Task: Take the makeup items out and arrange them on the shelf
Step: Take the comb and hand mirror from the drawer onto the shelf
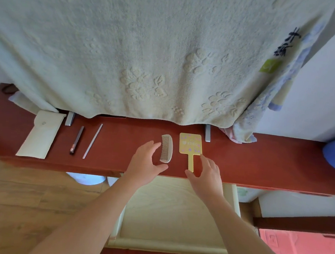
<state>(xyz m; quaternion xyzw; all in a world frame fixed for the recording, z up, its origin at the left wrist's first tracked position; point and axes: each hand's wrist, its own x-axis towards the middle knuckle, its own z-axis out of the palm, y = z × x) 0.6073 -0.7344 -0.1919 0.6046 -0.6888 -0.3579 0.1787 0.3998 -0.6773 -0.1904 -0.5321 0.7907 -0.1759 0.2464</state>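
comb point(166, 148) and yellow mirror point(190, 147) lie side by side on the red shelf point(120, 143); left hand point(146, 161) beside the comb, right hand point(207, 175) by the mirror's handle, each grip wide, empty.

left hand point(146, 161) spread, right hand point(207, 175) spread

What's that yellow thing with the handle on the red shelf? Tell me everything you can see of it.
It is a hand mirror, lying flat, printed side up, on the red-brown shelf. The head is a rounded square, yellow with pale purple and white dots and faint lettering; it looks like plastic. Its narrow handle points toward the person. The comb lies just left of it, apart. The right hand is spread by the handle's end; contact is unclear.
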